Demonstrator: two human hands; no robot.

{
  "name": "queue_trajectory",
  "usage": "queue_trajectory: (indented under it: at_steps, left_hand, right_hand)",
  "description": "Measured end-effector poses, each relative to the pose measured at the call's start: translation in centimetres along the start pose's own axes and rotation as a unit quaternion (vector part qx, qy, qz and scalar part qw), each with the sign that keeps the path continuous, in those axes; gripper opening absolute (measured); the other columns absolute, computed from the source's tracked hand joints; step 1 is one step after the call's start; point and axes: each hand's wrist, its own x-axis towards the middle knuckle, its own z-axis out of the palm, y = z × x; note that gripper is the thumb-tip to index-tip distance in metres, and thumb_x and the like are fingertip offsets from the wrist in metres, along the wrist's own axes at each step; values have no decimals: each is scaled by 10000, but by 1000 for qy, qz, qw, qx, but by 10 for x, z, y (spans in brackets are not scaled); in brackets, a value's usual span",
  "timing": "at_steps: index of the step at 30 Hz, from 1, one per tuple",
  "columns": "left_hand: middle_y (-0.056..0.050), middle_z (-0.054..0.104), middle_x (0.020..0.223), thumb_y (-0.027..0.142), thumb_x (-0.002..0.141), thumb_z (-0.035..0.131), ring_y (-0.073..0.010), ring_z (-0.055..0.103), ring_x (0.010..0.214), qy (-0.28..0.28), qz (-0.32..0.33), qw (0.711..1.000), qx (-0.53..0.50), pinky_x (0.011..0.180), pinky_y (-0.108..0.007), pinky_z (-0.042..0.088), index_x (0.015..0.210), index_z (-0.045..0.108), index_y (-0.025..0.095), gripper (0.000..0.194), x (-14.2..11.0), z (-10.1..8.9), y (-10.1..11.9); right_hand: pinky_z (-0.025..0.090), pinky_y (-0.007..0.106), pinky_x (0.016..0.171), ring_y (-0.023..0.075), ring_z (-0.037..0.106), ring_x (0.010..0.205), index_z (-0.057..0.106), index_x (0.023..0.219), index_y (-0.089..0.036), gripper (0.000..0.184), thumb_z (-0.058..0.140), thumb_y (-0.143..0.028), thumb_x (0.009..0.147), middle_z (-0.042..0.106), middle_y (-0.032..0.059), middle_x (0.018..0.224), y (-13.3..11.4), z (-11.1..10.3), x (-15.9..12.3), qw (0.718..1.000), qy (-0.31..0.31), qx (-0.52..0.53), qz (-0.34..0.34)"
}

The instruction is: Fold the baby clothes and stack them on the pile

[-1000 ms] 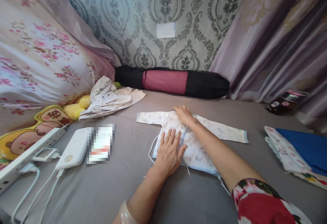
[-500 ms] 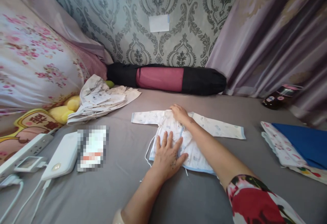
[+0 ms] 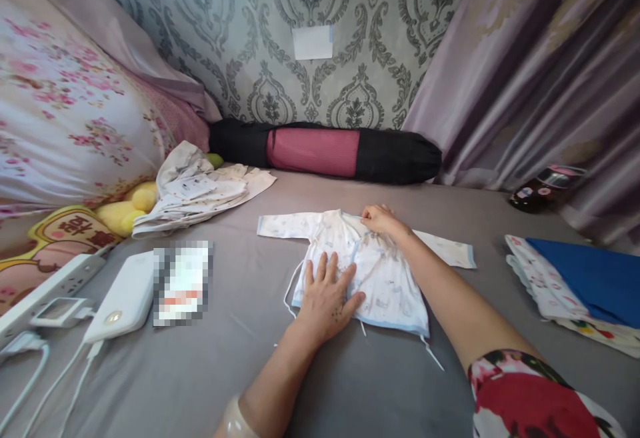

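A small white baby shirt (image 3: 380, 278) with blue trim and thin tie strings lies spread on the grey sheet (image 3: 320, 371), its sleeves out to both sides. My left hand (image 3: 327, 295) lies flat and open on the shirt's lower left part, fingers spread. My right hand (image 3: 381, 220) rests at the shirt's collar near the right shoulder, fingers curled onto the cloth; whether it pinches the fabric is unclear. My right forearm crosses over the shirt's right sleeve.
A heap of similar pale clothes (image 3: 197, 191) lies at the back left beside yellow plush toys (image 3: 125, 208). A power bank (image 3: 123, 298), power strip (image 3: 50, 285) and cables sit at left. A black-and-red roll (image 3: 325, 151) lines the wall. Folded fabrics (image 3: 575, 285) and a jar (image 3: 543, 191) lie right.
My right hand has slid to the right along the collar, from the middle of the shirt toward the right shoulder. The shirt's body now lies flatter and wider. My left hand has stayed put.
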Motion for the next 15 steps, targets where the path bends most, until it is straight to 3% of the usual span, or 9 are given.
queue_trajectory:
  at_steps: [3,7,10,15]
  left_hand:
    - [-107,283,1553,639,919,262,-361,152,1446,0,-1,1000,0,1123,-633,145,1446,361,342,613,0,1,-1]
    - [-94,286,1553,563,948,267,-358,160,1445,3,-6,1000,-1,1127,-628,140,1441,366,341,549,1,1,0]
    - [-93,294,1549,513,957,291,-357,169,1444,6,-7,1000,-1,1127,-627,137,1428,385,331,514,1,1,1]
    - [-143,386,1488,476,924,425,-328,263,1411,26,-21,999,-17,1135,-563,193,1381,431,180,545,1,-3,0]
  right_hand:
    - [357,336,854,240,514,1059,657,920,-224,151,516,-261,880,649,58,1086,0,0,2,1000,-13,-4,-9]
    - [334,354,868,252,486,1069,623,989,-197,208,425,-206,928,619,96,1124,2,15,-1,996,82,-22,-27]
    - [330,359,860,258,483,1058,628,1021,-187,243,400,-178,937,619,112,1123,4,21,-7,993,110,-22,-26]
    - [311,368,904,245,470,1086,669,1065,-228,318,375,-179,955,613,89,1162,7,9,-24,989,99,-13,-105]
